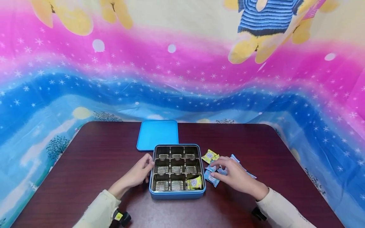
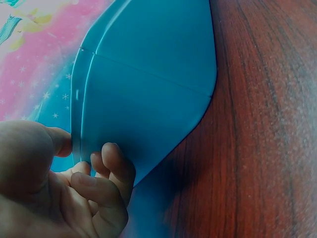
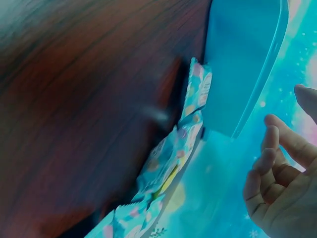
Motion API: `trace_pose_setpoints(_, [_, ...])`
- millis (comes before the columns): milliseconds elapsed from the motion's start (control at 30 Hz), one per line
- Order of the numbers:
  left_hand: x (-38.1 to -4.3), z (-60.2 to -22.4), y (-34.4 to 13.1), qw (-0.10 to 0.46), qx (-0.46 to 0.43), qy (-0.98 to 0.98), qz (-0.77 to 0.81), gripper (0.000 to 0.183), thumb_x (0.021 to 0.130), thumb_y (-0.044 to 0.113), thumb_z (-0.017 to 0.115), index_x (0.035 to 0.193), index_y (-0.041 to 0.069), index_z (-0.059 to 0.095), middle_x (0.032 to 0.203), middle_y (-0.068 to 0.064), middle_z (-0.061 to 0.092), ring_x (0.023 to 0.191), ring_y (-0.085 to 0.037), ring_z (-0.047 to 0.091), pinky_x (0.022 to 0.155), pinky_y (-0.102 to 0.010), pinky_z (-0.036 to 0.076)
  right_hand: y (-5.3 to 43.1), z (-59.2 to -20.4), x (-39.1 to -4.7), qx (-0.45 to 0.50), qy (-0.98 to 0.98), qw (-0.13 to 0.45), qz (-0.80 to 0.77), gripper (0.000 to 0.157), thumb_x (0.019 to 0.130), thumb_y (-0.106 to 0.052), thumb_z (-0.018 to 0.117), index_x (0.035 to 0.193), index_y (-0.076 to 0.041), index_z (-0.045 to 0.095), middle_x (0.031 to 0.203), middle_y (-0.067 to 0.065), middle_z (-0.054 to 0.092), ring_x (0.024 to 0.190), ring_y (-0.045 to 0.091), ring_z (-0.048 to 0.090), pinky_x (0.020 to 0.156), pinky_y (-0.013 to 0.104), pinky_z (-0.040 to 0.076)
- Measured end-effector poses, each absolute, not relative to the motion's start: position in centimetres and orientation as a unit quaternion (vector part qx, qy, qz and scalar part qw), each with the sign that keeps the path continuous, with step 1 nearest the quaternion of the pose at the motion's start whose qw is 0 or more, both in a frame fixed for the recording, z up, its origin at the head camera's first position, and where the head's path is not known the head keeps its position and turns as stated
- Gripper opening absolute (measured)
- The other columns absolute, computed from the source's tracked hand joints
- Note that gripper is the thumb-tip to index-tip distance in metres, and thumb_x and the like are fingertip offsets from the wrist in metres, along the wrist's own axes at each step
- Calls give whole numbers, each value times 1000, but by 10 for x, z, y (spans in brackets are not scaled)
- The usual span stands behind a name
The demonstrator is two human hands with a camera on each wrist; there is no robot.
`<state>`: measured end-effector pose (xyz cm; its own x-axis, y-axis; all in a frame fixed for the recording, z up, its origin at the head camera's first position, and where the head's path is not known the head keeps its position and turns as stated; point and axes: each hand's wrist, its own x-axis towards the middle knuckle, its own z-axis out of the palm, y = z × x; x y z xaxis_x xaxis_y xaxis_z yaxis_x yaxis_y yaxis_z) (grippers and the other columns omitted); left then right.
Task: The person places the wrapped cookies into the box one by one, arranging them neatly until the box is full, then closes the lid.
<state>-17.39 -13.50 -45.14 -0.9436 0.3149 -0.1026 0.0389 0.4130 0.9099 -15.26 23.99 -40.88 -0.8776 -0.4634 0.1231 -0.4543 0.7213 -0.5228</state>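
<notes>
A blue tin box (image 1: 177,195) with a divided tray inside stands on the table. One yellow wrapped candy packet (image 1: 194,183) lies in its front right compartment. My left hand (image 1: 143,168) is at the tin's left side; in the left wrist view the thumb and a finger pinch the rim, the other fingers curled by the wall. To the right of the tin, my right hand (image 1: 235,174) hovers over a small pile of blue packets (image 1: 211,179), thumb and fingers apart with nothing between them. It partly hides the pile. A yellow packet (image 1: 208,156) lies at the pile's back.
Behind the tin, toward the left, a blue lid (image 1: 158,134) lies on the dark wooden table (image 1: 114,142). A printed cloth (image 1: 182,69) hangs around the table's back and sides.
</notes>
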Motion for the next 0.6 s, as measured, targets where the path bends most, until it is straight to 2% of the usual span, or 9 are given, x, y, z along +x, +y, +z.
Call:
trace_pose_setpoints(200, [-175,-451,-135,131,107,831,530,14,108,14,41,97,6,39,64,-3,46,47,-18,54,39,-22,35,250,-410,-156,-239,932,-1,-271,23,93,-30,74,110,-16,74,92,-7,65,81,9,54,68,25,46])
trace_pose_setpoints(433, [-176,-453,-136,133,105,832,528,14,108,15,41,97,6,38,64,-3,46,47,-18,55,40,-22,35,260,-413,-160,-227,934,-2,-275,22,93,-26,74,111,-14,73,100,-2,70,89,17,61,71,28,49])
trace_pose_setpoints(600, [-176,-453,-136,133,108,831,529,15,108,14,42,96,6,39,64,-3,46,47,-18,55,40,-22,36,267,-416,-163,-225,934,-1,-276,24,93,-26,73,114,-13,73,105,-1,71,93,17,65,74,32,54])
